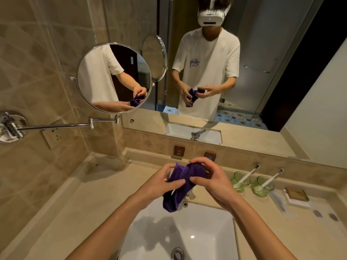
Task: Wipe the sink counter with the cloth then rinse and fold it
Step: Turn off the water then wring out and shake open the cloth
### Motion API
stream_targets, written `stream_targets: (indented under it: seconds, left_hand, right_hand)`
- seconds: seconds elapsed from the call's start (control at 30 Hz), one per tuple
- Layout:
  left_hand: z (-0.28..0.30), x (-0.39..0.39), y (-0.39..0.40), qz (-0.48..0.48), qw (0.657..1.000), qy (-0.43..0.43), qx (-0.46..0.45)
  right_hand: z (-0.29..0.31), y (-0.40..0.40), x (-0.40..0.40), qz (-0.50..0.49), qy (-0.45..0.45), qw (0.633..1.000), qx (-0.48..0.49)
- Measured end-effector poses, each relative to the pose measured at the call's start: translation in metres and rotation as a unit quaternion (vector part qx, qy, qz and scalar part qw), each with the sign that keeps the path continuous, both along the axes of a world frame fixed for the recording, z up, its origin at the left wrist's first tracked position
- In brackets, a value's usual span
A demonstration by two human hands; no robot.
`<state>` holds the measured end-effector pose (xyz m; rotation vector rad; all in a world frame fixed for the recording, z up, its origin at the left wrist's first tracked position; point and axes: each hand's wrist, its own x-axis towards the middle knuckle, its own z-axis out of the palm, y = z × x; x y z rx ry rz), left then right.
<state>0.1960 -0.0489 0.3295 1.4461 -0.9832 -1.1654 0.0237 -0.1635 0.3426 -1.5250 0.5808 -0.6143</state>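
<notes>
Cloth (183, 186), dark purple and bunched, hangs above the back edge of the basin (187, 235), held between both hands. Left of the basin, the worktop (90, 203) lies bare; whether it has been wiped I cannot tell. Above the basin, the left hand (165, 182) pinches the cloth's near side with thumb and fingers closed on it, and the right hand (208, 177) curls over its top, also gripping. No water can be seen running. The hands look wet, so rinsing seems underway or done; folding appears left. Right of the basin stand 2 green glasses (240, 182), each holding a toothbrush.
</notes>
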Motion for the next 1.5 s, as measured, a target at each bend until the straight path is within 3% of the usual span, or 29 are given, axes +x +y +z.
stream_targets:
  seconds: [0.27,0.47,0.57,1.0,1.17,1.5]
  left_hand:
    - [0.017,-0.015,-0.012,0.0,0.999,0.0,-0.054]
    - [0.024,-0.017,-0.018,0.064,0.994,0.016,-0.086]
    - [0.034,-0.022,-0.021,0.051,0.993,0.006,-0.107]
    - [0.072,-0.036,-0.03,0.023,0.987,0.015,-0.156]
    - [0.081,-0.031,-0.031,0.062,0.985,0.007,-0.162]
    - [0.1,0.002,-0.024,0.167,0.968,-0.086,-0.165]
  right_hand:
    - [0.004,-0.005,-0.021,-0.023,-0.042,0.998,0.03]
    - [0.006,-0.014,-0.045,-0.019,0.013,1.0,-0.002]
    - [0.006,-0.012,-0.05,0.0,0.037,0.999,0.002]
    - [0.057,-0.004,-0.024,-0.039,-0.046,0.99,-0.124]
    - [0.07,-0.009,-0.02,-0.065,-0.047,0.985,-0.155]
    - [0.077,-0.02,-0.019,-0.071,-0.076,0.993,-0.063]
